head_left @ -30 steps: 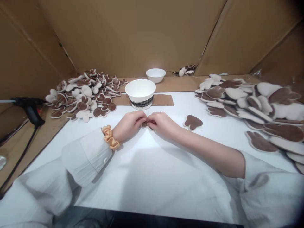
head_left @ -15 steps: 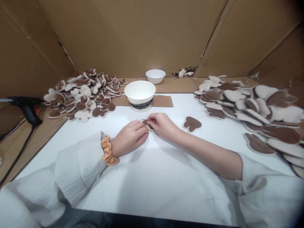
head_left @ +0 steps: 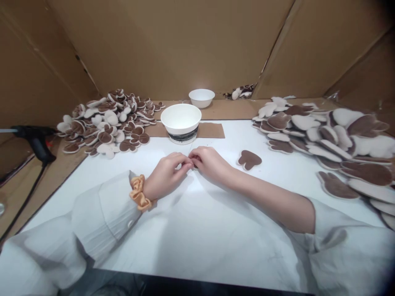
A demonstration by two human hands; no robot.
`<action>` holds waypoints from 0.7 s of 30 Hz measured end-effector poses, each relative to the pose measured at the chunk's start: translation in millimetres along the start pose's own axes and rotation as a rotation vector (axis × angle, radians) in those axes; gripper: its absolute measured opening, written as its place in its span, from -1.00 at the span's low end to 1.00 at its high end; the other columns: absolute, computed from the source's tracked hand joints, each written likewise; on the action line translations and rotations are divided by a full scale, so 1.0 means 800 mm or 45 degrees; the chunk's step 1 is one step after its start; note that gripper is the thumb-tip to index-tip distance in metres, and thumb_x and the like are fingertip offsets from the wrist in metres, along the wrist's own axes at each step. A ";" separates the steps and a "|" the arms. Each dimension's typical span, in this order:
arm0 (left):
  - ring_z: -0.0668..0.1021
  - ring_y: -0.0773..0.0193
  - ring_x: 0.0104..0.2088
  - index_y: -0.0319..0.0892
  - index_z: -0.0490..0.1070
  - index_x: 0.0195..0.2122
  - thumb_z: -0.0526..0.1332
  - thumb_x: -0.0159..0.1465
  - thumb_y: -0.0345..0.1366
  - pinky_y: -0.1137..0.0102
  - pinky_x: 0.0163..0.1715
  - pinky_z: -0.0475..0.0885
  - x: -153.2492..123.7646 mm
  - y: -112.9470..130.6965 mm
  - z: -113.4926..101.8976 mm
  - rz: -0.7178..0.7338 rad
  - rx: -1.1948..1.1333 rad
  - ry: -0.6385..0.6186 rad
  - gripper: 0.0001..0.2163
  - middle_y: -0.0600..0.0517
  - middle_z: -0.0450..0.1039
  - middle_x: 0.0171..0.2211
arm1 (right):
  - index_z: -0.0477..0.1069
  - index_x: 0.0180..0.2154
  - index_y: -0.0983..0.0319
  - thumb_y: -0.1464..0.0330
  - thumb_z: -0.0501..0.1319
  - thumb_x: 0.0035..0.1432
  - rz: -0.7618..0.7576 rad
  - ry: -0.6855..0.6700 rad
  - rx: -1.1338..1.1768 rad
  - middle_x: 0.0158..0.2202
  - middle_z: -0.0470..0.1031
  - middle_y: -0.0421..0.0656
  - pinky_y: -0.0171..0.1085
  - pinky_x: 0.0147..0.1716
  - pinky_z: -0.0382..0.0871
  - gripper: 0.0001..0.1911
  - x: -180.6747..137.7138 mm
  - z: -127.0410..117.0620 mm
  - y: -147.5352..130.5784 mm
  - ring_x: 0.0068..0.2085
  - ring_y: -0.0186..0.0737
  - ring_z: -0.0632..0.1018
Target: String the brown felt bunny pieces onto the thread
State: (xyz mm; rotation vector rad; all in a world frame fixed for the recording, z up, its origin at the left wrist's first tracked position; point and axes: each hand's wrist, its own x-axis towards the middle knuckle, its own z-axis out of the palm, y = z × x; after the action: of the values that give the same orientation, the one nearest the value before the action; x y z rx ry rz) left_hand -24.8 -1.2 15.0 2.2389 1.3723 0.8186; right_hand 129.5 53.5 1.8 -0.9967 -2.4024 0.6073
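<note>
My left hand (head_left: pixel 168 173), with an orange scrunchie (head_left: pixel 140 193) at the wrist, has its thumb and forefinger pinched together. Its fingertips meet those of my right hand (head_left: pixel 211 163) over the white tabletop. Between them is a small brown-and-cream plush piece (head_left: pixel 194 166), mostly hidden by the fingers. My right hand is closed on it. To the right of that hand lies a loose heart-like plush piece (head_left: pixel 250 159), brown side up with a cream edge. Just beyond both hands stands a white bowl (head_left: pixel 181 117) with a black-scribbled band.
A heap of brown-and-cream plush pieces (head_left: pixel 106 123) rises at the left, and larger plush pieces (head_left: pixel 308 123) are piled at the right. Farther back is a smaller white bowl (head_left: pixel 201 98). A black glue gun (head_left: pixel 37 142) with a cord sits far left. Cardboard walls (head_left: pixel 173 45) enclose the table.
My left hand has turned slightly, its thumb now showing and a gap opening behind its pinch. The small plush piece is more covered by the fingers. My right hand stays nearly still.
</note>
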 end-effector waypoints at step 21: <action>0.41 0.32 -0.41 -0.25 0.42 -0.39 0.07 0.18 -0.36 0.46 -0.39 0.27 0.032 -0.053 -0.008 0.038 0.155 0.083 -0.85 0.02 0.42 -0.42 | 0.42 -0.42 0.31 0.47 0.09 0.03 0.057 0.124 0.477 -0.49 0.44 -0.20 -0.37 -0.38 0.24 -0.86 0.001 -0.017 -0.002 -0.45 -0.37 0.38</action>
State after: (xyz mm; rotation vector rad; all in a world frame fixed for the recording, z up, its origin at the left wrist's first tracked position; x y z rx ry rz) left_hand -48.0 40.6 1.7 2.3491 1.4576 0.8459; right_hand 135.6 56.2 13.8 -0.8947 -2.0827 0.9588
